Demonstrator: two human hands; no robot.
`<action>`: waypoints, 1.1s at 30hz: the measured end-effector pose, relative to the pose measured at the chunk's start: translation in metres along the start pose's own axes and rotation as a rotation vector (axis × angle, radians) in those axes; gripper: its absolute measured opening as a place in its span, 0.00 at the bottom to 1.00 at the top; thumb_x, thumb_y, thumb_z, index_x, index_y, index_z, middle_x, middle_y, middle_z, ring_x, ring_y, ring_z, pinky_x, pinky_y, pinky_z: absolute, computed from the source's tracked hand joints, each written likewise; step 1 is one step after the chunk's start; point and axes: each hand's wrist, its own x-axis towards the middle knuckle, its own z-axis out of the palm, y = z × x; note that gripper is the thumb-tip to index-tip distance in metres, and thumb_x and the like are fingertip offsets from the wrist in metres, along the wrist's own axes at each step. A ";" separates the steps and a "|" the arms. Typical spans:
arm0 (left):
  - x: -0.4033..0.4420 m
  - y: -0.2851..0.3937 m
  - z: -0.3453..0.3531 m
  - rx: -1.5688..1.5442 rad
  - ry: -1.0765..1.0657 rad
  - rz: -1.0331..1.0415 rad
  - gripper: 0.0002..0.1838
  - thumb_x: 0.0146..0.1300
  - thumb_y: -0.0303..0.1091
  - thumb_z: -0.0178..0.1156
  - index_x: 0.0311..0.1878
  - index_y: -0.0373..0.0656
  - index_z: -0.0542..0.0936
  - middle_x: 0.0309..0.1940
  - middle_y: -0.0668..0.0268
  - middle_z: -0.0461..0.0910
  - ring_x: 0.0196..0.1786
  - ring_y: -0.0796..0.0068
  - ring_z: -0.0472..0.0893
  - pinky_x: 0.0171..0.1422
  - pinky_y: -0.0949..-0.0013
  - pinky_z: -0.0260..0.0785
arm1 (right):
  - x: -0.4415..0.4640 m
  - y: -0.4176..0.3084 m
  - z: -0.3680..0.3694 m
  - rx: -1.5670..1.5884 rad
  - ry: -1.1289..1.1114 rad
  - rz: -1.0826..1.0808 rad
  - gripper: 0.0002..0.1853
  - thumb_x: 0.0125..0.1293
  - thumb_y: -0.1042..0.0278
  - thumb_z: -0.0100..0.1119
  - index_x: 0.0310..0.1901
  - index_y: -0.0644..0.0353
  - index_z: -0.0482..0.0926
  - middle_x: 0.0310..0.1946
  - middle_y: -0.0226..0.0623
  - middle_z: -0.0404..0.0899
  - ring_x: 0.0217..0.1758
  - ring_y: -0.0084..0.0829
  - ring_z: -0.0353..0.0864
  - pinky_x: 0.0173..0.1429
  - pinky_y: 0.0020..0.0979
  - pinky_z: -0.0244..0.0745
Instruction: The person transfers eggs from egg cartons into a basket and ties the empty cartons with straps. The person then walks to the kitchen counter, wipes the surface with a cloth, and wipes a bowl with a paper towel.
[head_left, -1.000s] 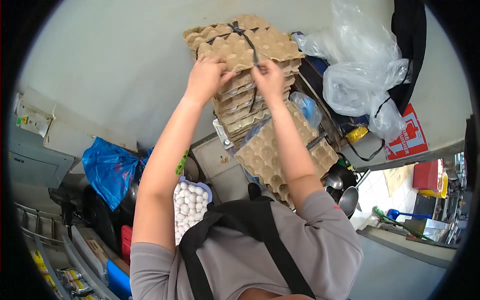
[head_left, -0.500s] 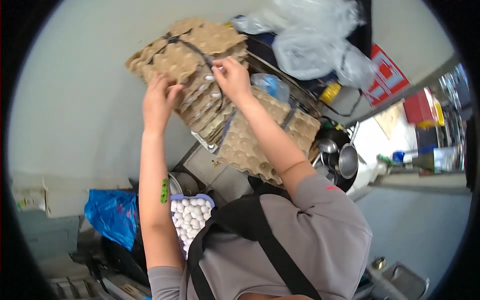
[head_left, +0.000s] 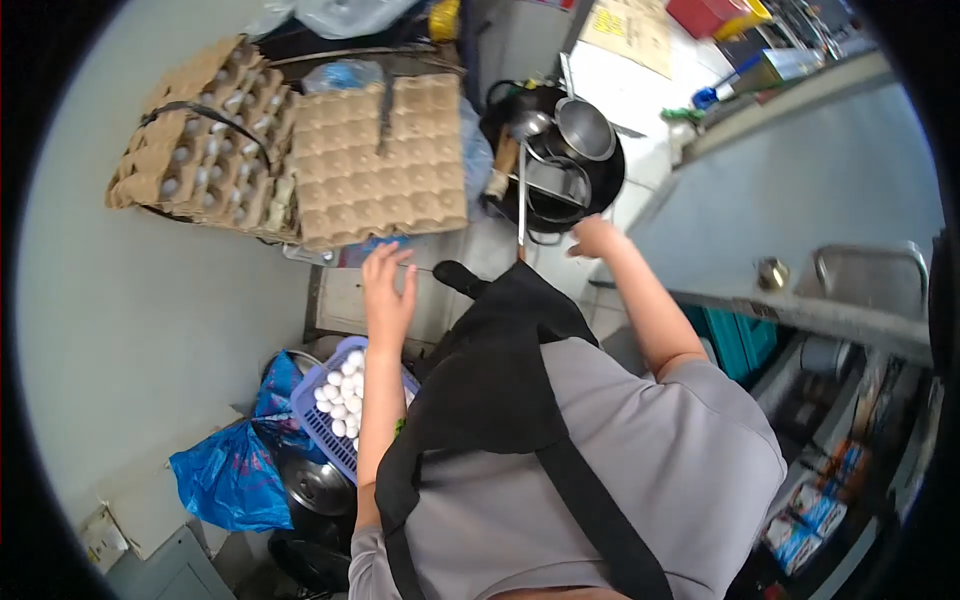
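Note:
My left hand [head_left: 388, 295] is held out with its fingers apart and nothing in it, just below the front edge of a flat brown egg tray [head_left: 385, 165]. Loosely curled, my right hand [head_left: 598, 238] hangs beside a large black wok [head_left: 612, 185] and appears to hold nothing. Inside the wok lie a metal strainer [head_left: 585, 128], a ladle [head_left: 530, 124] and other pans. To the left leans a stack of egg trays [head_left: 215, 150] with white eggs between the layers, bound by a dark strap [head_left: 215, 113]. Under my left forearm, a purple basket [head_left: 312, 412] holds many white eggs [head_left: 342, 395].
A blue plastic bag [head_left: 235, 475] and a metal lid [head_left: 318, 484] are at lower left. On the right stands a metal counter [head_left: 800, 200] with a sink [head_left: 870, 285]; a teal crate [head_left: 735, 340] sits beneath. Clear plastic bags [head_left: 355, 15] lie behind the trays.
Both hands have left the strapped egg tray stack and come back toward my body, the right one swinging right to the wok. My view has turned right, showing more counter.

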 end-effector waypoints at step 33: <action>-0.027 0.091 0.224 -0.027 -0.531 -0.694 0.17 0.56 0.43 0.56 0.41 0.38 0.76 0.40 0.51 0.75 0.46 0.53 0.74 0.51 0.60 0.65 | 0.059 0.314 0.168 0.880 -0.263 0.504 0.16 0.57 0.61 0.53 0.42 0.63 0.76 0.32 0.46 0.78 0.22 0.37 0.78 0.24 0.37 0.74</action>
